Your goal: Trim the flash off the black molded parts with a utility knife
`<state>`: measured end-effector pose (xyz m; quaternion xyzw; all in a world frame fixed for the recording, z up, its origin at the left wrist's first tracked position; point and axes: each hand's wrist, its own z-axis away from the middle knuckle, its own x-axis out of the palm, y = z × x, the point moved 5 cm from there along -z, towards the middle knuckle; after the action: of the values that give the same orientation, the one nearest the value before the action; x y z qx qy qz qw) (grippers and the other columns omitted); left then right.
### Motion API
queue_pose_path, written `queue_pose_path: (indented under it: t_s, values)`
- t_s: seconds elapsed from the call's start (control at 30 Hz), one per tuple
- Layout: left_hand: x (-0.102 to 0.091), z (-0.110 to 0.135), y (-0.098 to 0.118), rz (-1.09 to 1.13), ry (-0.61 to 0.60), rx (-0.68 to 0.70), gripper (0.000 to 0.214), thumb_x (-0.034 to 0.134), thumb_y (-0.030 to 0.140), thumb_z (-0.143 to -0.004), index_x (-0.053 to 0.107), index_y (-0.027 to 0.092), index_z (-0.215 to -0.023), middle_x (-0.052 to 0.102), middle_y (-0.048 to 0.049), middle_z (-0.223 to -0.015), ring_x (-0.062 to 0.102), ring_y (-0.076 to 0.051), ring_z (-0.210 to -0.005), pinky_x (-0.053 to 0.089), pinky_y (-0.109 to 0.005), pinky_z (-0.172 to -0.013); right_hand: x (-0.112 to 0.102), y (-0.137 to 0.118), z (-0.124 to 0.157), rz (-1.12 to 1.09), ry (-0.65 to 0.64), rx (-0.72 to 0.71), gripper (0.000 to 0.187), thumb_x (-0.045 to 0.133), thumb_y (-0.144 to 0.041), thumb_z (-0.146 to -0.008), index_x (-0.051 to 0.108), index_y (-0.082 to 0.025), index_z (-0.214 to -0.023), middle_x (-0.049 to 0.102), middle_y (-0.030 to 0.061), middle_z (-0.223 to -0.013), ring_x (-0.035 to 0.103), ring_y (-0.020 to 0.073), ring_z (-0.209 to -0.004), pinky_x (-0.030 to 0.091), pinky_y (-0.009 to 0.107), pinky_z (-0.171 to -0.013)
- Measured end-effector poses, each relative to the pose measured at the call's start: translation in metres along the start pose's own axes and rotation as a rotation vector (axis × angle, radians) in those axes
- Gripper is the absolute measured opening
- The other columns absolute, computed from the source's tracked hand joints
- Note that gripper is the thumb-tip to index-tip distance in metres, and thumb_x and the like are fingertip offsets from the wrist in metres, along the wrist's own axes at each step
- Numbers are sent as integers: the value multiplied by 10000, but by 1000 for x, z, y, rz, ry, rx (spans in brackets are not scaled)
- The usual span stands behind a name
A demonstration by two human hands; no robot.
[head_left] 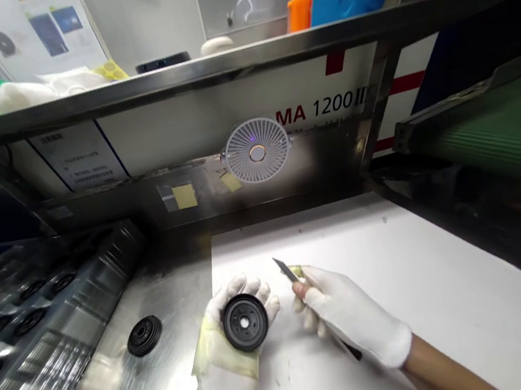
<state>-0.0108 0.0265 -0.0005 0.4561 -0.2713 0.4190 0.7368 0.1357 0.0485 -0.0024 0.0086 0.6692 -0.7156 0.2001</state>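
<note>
A round black plastic part with a raised rim and a small centre hole rests in my left hand. That hand wears a white glove with yellowish film or tape round the palm, and its fingers curl behind the part. In my right hand, also gloved in white, is a knife with a narrow blade pointing up and left; its dark handle end shows below the palm. The right thumb tip is bare. Another black round part lies on the metal table to the left.
Clear plastic trays holding several black round parts stand at the left. White paper covers the table under my hands. A small round fan is at the back, below a metal shelf. A green ribbed surface is at the right.
</note>
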Motion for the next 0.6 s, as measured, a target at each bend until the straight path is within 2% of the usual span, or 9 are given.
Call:
queue_pose_path:
  t_s: [0.1,0.17,0.27,0.43,0.6]
  values:
    - [3,4,-2,-19,21,1,124,584,157,-691,598,137,-813,628,-98,-880,596,-276,-928,468,-458,-829,0,-4,7,-11,27,2,375,404,-322,-852,425,-226,-1214,604,-19,-691,524,115,-423,412,225,-386]
    - [6,8,-4,-20,9,-5,122,588,171,-691,611,140,-807,635,-105,-878,605,-276,-909,477,-455,-815,-4,-5,10,21,113,-44,420,446,-314,-840,419,-266,-1256,607,-17,-719,501,104,-422,433,235,-427]
    - [8,16,-6,-23,-26,1,84,588,182,-691,631,157,-759,649,-99,-855,620,-268,-868,481,-466,-808,-4,-4,11,-42,164,-95,343,482,-316,-833,532,-282,-1170,599,-10,-782,491,92,-476,448,237,-495]
    - [9,20,-5,-1,-102,141,134,591,173,-696,660,173,-812,662,-92,-903,609,-268,-919,465,-454,-857,2,-6,13,-252,115,-88,255,518,-330,-829,603,-239,-1051,590,-2,-780,495,87,-528,424,208,-488]
    - [2,9,-4,76,-95,66,181,517,103,-748,647,138,-869,647,-117,-961,580,-261,-989,444,-444,-895,10,-11,17,-471,11,-75,283,555,-368,-813,596,-230,-1056,586,19,-839,495,75,-490,388,177,-395]
